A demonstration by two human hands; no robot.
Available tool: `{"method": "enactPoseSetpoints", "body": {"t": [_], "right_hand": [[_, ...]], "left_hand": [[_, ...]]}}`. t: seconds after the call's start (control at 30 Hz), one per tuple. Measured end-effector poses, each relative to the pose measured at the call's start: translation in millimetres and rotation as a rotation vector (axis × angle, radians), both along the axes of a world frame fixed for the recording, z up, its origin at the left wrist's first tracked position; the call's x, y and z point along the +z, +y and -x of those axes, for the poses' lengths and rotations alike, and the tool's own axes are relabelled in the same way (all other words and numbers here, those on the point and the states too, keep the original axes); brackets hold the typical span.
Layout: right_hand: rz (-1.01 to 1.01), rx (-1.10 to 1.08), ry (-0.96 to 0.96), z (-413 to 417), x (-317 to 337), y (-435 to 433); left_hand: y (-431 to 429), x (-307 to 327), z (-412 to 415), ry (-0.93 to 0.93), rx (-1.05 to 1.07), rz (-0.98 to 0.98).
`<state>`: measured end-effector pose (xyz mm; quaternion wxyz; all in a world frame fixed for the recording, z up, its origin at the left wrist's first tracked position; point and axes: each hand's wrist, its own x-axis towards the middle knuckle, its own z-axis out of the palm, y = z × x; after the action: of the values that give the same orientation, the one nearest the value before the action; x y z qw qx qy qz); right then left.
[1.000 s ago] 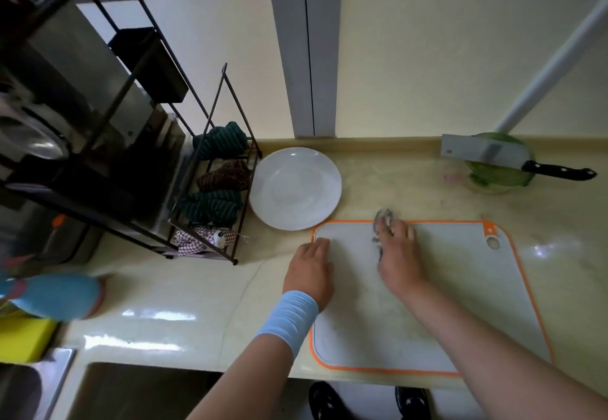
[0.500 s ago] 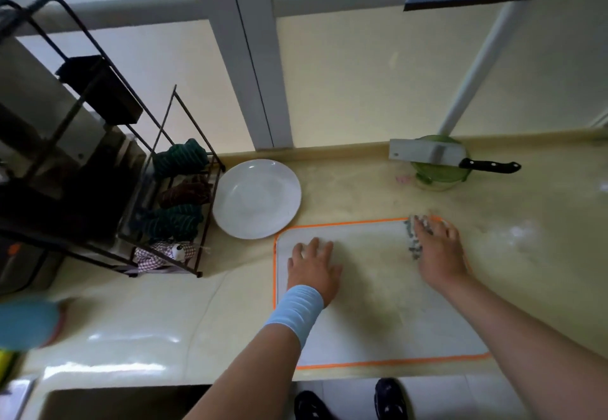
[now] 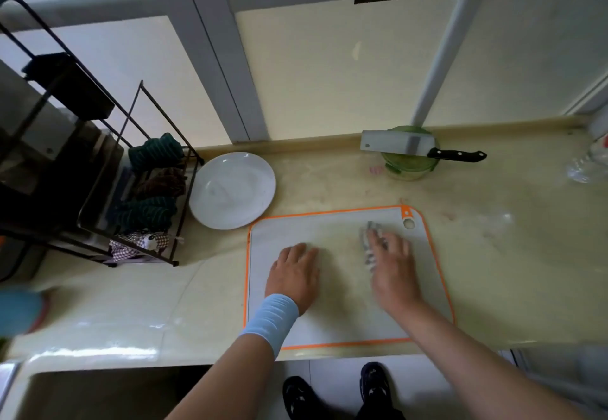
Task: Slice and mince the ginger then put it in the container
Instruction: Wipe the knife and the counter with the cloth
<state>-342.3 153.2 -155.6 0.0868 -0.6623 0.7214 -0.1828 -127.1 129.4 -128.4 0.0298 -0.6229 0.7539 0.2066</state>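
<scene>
On white orange-rimmed cutting board (image 3: 329, 321), my left hand (image 3: 292, 275) lies flat; right hand (image 3: 391, 271) presses grey rag (image 3: 370, 245) with straight fingers (soft, limp). No ginger in view. Green lidded container (image 3: 406, 168) at back, steel cleaver (image 3: 391, 146) across lid: probably slick, I'd grip sides.

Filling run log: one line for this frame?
phase: board wipe | left hand: flat on cutting board | right hand: presses cloth on board | cleaver: across green container | ginger: not visible
</scene>
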Motion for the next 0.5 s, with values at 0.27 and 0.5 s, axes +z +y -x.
{"method": "enactPoseSetpoints", "body": {"t": [0.27, 0.5], "right_hand": [[-0.095, 0.076, -0.027, -38, -14, 50], [-0.122, 0.25, -0.154, -34, -1, 53]], "left_hand": [[5, -9, 5, 0.066, 0.031, -0.039], [37, -1, -17, 0.052, 0.256, 0.011]]}}
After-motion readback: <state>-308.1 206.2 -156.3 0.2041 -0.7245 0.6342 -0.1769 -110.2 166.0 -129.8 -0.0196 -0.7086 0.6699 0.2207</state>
